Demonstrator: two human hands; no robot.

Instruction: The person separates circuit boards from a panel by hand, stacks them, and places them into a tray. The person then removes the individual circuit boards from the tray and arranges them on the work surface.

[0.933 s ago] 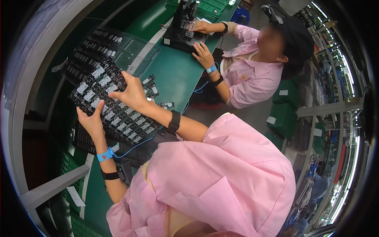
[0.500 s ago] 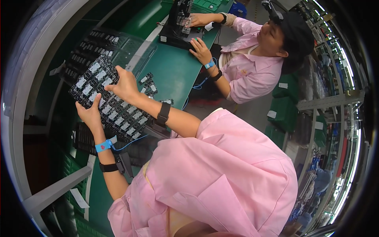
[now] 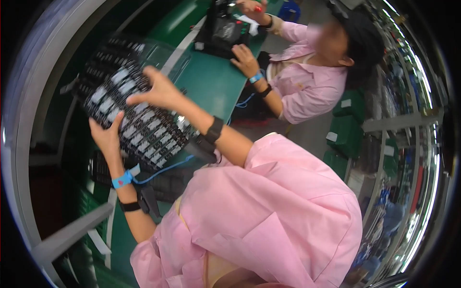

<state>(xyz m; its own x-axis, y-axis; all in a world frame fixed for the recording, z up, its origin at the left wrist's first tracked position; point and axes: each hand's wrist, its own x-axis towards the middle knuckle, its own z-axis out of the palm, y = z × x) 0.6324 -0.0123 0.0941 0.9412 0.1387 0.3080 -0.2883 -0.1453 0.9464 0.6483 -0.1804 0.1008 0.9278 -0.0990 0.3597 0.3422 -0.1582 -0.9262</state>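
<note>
Rows of small black circuit boards with pale labels fill a tray (image 3: pixel 153 126), tilted and blurred by motion. My left hand (image 3: pixel 106 138) grips its near left edge, thumb over the boards. Across from it, my right hand (image 3: pixel 163 93) holds the far right side, its thumb lying over the boards and its fingers at the edge. Fingertips of both hands are partly hidden or smeared. Behind the held tray lies another dark tray of boards (image 3: pixel 98 62). A blue wrist strap (image 3: pixel 123 180) with a cord circles my left wrist.
A clear plastic tray (image 3: pixel 165 55) lies on the green bench (image 3: pixel 206 77). At the far side a co-worker (image 3: pixel 307 86) in pink sits by a black fixture (image 3: pixel 223 36). A grey frame bar (image 3: pixel 72 233) crosses at lower left. Green bins (image 3: pixel 346 134) stand at right.
My right hand and forearm have shifted slightly right and down, now covering the loose boards on the bench. The co-worker's farther hand has lifted off the black fixture.
</note>
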